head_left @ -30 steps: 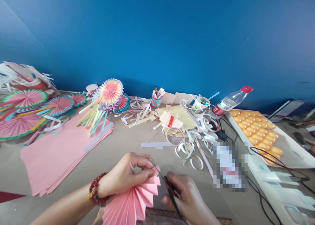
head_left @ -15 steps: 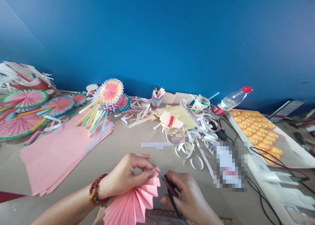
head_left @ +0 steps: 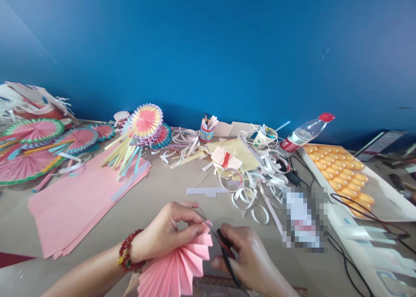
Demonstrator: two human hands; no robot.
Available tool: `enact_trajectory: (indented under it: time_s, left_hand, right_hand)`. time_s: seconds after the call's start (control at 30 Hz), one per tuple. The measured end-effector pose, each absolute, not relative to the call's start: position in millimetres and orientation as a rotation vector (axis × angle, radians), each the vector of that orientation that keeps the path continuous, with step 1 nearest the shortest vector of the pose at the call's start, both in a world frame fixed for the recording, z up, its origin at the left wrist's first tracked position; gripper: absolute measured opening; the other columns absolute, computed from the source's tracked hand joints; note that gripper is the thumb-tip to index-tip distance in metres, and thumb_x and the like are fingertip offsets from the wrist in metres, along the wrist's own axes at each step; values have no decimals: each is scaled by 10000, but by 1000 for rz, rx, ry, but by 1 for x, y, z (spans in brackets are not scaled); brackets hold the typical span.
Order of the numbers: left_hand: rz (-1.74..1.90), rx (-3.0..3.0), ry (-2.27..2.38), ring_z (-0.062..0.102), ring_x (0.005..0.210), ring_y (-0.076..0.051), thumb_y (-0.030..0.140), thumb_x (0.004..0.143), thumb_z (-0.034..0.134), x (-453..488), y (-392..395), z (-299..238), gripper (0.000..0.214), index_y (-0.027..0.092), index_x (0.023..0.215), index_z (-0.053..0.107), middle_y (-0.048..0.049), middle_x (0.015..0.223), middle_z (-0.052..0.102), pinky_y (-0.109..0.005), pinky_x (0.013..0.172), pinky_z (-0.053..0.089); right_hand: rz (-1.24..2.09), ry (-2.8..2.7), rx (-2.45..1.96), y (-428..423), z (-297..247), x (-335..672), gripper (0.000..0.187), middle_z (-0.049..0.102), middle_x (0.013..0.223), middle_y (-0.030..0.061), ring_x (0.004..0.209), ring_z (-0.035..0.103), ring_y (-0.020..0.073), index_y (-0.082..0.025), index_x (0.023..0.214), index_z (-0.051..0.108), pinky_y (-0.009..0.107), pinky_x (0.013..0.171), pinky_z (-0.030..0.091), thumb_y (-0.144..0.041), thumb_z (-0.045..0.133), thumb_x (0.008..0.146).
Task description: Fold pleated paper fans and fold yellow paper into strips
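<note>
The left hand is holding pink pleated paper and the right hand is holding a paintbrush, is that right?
Not quite. The head view shows the right hand holding scissors with black handles, not a paintbrush. The rest is right: the left hand is holding pink pleated paper.
</note>
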State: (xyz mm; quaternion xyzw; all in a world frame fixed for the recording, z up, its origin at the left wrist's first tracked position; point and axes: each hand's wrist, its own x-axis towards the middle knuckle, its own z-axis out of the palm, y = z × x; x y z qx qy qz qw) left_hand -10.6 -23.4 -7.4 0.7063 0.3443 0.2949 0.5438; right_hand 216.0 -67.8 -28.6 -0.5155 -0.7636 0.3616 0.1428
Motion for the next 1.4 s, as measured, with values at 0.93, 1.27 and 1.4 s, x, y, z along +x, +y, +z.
enact_trajectory:
  time_s: [0.93,1.27,1.4]
  left_hand:
    - [678,1528,792,670,679,-139,341,916,620,-10,-23,-13,262,133,871,774,-20,672,724,-340,1012,442]
    - [698,765,507,654,711,-166,349,894,642,-9,-16,-32,317,105,1092,691,-67,738,685,-340,808,495]
    - [665,463,383,677,729,-189,304,891,599,-8,-10,-46,270,126,1081,670,-65,826,667,-357,760,510]
  right_hand:
    - [944,-2118,-1613,-51,-47,225,381,486,536,-37,501,445,120,-223,622,428,237,495,280,-501,561,847]
    - [385,-2306,-2163,-23,-60,241,397,732,871,65,816,710,252,-214,1049,578,281,610,413,-497,682,792]
    - [323,-2320,-2252,-24,-59,235,407,732,787,72,753,720,275,-208,1030,586,283,558,377,-532,679,803]
